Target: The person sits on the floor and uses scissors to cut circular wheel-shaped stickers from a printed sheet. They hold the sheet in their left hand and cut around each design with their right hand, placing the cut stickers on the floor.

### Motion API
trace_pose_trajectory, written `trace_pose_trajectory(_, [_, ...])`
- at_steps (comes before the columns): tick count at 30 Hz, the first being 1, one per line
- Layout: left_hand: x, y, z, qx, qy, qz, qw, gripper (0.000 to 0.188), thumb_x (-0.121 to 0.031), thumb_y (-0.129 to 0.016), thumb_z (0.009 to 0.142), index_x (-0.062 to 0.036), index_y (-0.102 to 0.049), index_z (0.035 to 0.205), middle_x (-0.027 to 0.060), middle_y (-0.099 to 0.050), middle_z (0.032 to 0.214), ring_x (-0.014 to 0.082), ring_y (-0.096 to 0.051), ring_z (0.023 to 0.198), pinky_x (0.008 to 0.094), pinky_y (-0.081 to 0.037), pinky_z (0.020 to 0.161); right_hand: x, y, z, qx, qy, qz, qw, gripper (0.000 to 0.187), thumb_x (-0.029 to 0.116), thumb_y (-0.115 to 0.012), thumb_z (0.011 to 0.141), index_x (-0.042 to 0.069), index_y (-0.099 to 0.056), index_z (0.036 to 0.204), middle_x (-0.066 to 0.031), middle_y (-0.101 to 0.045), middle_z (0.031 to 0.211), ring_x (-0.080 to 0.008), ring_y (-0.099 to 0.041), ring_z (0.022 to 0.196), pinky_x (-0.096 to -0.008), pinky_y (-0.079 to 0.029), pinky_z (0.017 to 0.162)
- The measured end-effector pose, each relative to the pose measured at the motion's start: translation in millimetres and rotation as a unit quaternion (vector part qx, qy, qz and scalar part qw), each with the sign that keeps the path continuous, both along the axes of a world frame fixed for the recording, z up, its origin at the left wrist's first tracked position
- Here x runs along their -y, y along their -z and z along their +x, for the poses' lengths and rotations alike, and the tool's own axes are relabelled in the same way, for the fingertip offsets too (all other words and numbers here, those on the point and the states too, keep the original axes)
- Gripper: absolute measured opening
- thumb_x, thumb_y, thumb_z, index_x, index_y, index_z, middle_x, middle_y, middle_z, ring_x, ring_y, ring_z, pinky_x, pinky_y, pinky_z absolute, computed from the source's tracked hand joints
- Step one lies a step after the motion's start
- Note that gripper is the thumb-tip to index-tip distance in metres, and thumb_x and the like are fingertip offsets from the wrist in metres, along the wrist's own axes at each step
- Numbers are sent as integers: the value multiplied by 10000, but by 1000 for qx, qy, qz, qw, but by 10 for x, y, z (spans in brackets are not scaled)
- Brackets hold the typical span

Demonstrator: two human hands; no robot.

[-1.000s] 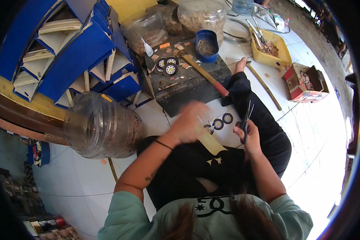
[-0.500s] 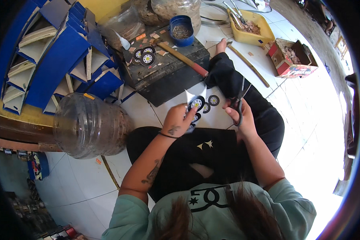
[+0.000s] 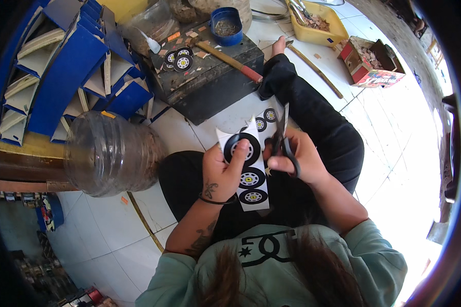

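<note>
My left hand [image 3: 221, 171] grips a white paper strip [image 3: 257, 205] printed with black wheels with yellow centres, its thumb pressed on the uppermost wheel. The strip's far end has cut, pointed edges. Just right of it, my right hand [image 3: 308, 159] has its fingers in the dark handles of a pair of scissors [image 3: 287, 149], whose blades point away from me beside the paper. Beyond the strip, small round wheel cut-outs [image 3: 270, 115] lie on the tiled floor. More wheel cut-outs [image 3: 183, 62] rest on a dark wooden box [image 3: 210, 100].
On the box are a hammer [image 3: 233, 62], a blue container [image 3: 226, 37] of small nails and a glue bottle [image 3: 151, 43]. Blue wooden pieces [image 3: 69, 77] are stacked left, by a clear plastic jug [image 3: 112, 156]. A yellow basin [image 3: 312, 33] and a cardboard box [image 3: 369, 74] hold scraps.
The left hand has drawn the strip nearer and turned it, showing more wheels. The right hand has brought the scissors left, close to the paper.
</note>
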State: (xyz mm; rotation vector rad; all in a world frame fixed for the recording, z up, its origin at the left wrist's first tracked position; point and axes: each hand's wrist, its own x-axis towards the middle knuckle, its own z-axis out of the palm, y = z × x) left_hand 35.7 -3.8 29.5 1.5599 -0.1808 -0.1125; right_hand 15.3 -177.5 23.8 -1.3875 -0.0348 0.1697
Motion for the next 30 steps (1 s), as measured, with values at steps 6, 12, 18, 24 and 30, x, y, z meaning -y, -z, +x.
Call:
trace_pose_trajectory(6, [-61,-138,-91,63,-26,13,998,219,-163,-559,882,39,-603,808,40,-616,654,66,-549,599,218,-426,552,2,29,-156,-55,-138,-24,989,408,287,-835,600,4,-571,731,-32,-609,661,-75,-554,611,-186,-403,553])
trace_pose_trajectory(12, [-64,-176,-136,80,-55,15,995,224,-160,-553,884,41,-595,796,45,-613,651,64,-543,596,221,-423,548,-46,-15,-137,-52,-138,-74,986,434,316,-851,562,11,-569,687,-18,-579,613,-66,-524,545,-175,-372,487])
trace_pose_trajectory(18, [-57,-160,-160,89,-69,22,993,228,-157,-551,885,43,-590,783,45,-606,639,67,-542,587,223,-418,543,-75,-18,-151,-45,-128,-67,989,436,318,-854,557,15,-566,679,-9,-569,596,-61,-518,536,-174,-372,484])
trace_pose_trajectory(24, [-45,-157,-176,98,-79,26,992,214,-152,-562,876,37,-596,782,45,-600,621,69,-540,570,227,-412,524,-92,-49,-169,-49,-119,-78,989,424,292,-856,564,16,-555,675,-7,-567,594,-53,-520,533,-174,-388,492])
trace_pose_trajectory(30, [-46,-178,-187,105,-85,38,990,210,-149,-564,873,37,-603,785,56,-607,624,79,-553,566,229,-414,518,-159,-68,-179,-59,-102,-28,993,433,263,-864,561,5,-538,683,-15,-572,616,-46,-526,566,-173,-399,511])
